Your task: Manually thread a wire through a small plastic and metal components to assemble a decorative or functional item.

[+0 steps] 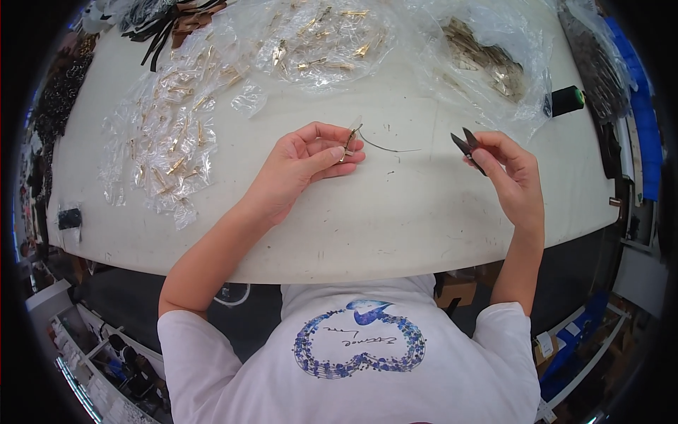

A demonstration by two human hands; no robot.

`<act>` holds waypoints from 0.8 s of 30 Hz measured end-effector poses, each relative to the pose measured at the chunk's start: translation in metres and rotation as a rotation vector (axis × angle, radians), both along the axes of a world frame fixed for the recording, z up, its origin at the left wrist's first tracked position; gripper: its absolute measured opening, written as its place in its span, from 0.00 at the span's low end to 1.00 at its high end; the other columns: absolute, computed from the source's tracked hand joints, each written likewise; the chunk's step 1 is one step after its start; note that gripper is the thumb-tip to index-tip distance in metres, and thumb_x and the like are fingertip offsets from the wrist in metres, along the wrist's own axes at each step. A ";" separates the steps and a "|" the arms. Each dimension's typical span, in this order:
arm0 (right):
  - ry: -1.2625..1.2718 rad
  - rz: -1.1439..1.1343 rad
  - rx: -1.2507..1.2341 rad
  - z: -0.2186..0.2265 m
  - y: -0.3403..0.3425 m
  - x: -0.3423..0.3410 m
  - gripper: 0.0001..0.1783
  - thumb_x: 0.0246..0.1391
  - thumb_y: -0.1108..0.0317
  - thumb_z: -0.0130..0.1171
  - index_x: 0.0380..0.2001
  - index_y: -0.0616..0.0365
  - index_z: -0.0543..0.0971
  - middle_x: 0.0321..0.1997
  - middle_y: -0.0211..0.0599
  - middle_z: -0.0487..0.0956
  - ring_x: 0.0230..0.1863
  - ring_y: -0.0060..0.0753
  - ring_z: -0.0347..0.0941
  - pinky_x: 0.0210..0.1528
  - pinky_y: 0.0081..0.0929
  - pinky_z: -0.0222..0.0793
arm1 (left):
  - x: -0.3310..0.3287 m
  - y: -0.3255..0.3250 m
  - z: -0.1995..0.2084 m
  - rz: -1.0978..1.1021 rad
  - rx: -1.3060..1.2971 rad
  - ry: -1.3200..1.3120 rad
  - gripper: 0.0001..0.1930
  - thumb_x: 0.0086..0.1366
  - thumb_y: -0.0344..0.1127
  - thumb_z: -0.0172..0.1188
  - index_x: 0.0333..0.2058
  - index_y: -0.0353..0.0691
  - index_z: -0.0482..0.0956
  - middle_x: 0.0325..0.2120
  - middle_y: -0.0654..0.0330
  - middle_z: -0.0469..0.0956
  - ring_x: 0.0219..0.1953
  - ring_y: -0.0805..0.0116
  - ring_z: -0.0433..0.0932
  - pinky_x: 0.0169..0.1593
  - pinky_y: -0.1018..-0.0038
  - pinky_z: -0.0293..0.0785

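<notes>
My left hand (pixel 300 159) is closed, with a small gold-toned metal clip (pixel 347 147) pinched between thumb and fingers above the table. From the clip's upper end a dark thread (pixel 372 144) trails right, ending in what looks like a thin needle (pixel 408 150). Over to the right, my right hand (pixel 515 177) grips a small pair of dark thread snips (pixel 462 145). Their blades are spread and point up and left, apart from the thread. The fingers partly cover the handles of the snips.
Many small gold clips in clear plastic bags (pixel 176 134) cover the table's left, with more in a bag (pixel 325 46) at the back. Another plastic bag (pixel 487 60) holds brownish metallic pieces. A dark thread spool (pixel 567 101) lies far right; dark strips (pixel 159 25) lie back left.
</notes>
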State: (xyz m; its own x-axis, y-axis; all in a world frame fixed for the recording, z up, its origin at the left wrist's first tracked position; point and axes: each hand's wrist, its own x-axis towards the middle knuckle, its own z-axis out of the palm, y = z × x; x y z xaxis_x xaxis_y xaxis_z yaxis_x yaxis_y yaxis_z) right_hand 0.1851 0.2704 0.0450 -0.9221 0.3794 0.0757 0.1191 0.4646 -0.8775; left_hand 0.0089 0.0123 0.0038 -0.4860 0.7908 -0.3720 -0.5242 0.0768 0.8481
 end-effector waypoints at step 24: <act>-0.378 0.331 -0.524 -0.029 -0.076 -0.066 0.12 0.70 0.60 0.48 0.38 0.59 0.70 0.25 0.24 0.66 0.28 0.17 0.59 0.31 0.22 0.58 | 0.008 -0.001 -0.010 0.115 0.120 0.040 0.15 0.70 0.28 0.57 0.53 0.31 0.73 0.47 0.53 0.80 0.51 0.69 0.80 0.60 0.70 0.75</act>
State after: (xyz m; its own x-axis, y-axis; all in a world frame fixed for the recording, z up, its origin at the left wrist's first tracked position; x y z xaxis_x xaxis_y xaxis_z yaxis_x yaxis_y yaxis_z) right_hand 0.1189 0.1948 0.0157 -0.9221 -0.0252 -0.3862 0.3843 0.0585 -0.9214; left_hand 0.0173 0.0109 -0.0058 -0.5886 0.7665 -0.2571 -0.4892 -0.0845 0.8681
